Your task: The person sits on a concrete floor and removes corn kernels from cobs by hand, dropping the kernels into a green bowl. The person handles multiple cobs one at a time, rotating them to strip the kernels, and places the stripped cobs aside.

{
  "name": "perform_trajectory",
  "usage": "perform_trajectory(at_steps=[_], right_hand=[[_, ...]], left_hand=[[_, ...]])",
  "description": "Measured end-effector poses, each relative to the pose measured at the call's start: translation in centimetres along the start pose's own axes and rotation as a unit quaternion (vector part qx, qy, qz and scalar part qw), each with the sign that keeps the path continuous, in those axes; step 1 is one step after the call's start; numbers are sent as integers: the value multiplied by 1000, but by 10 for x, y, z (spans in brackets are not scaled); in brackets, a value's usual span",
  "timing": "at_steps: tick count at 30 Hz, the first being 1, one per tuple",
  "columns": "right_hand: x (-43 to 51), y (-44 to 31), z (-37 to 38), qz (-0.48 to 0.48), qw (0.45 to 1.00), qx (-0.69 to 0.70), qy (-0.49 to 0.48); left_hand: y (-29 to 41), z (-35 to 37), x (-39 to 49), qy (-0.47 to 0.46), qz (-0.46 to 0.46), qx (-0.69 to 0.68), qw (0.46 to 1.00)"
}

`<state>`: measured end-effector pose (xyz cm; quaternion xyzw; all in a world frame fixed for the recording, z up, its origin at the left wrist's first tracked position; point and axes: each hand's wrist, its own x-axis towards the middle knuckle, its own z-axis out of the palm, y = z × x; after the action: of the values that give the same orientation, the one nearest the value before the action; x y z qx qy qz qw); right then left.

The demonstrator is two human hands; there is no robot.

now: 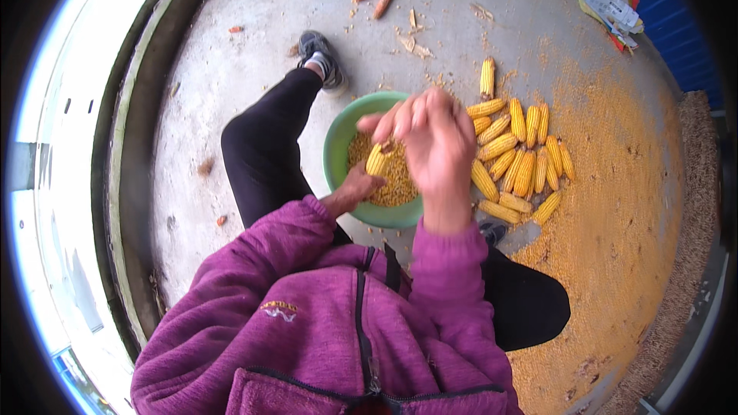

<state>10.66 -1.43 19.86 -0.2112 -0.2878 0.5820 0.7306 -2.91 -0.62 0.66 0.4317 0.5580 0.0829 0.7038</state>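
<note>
A green plastic basin (340, 184) stands on the floor between the legs, with loose corn kernels (398, 184) inside. My left hand (358, 185) grips a yellow corn cob (377, 160) over the basin, its tip pointing away from me. My right hand (435, 138) is raised above the basin's right side, fingers curled and slightly blurred; whether it holds anything cannot be told. A pile of whole yellow corn cobs (523, 173) lies on the floor just right of the basin.
Kernels (605, 207) are spread widely over the concrete floor at the right. Bare reddish cobs (382, 3) and husk scraps (414, 45) lie beyond the basin. A torn printed bag (608, 8) is at the far right, near a blue corrugated surface (669, 17). A raised ledge (124, 144) runs along the left.
</note>
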Motion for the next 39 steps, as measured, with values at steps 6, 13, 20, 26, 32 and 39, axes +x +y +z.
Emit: perform_trajectory(at_steps=[6, 13, 20, 26, 32, 39], right_hand=[[-6, 88, -136, 163, 872, -331, 321], [-38, 145, -181, 199, 931, -207, 226], [-42, 156, -188, 152, 954, -174, 192], [-42, 139, -181, 137, 976, -1, 169], [-37, 150, -176, 126, 946, -185, 237], [-41, 138, -172, 150, 966, -60, 202]], left_hand=[[-7, 0, 0, 27, 77, -58, 995], [-9, 3, -7, 2, 145, 32, 989], [6, 0, -19, -52, 110, 12, 992], [0, 3, -17, 20, 223, 120, 967], [-9, 6, -13, 44, 234, 184, 954], [-3, 4, -17, 46, 224, 203, 952]])
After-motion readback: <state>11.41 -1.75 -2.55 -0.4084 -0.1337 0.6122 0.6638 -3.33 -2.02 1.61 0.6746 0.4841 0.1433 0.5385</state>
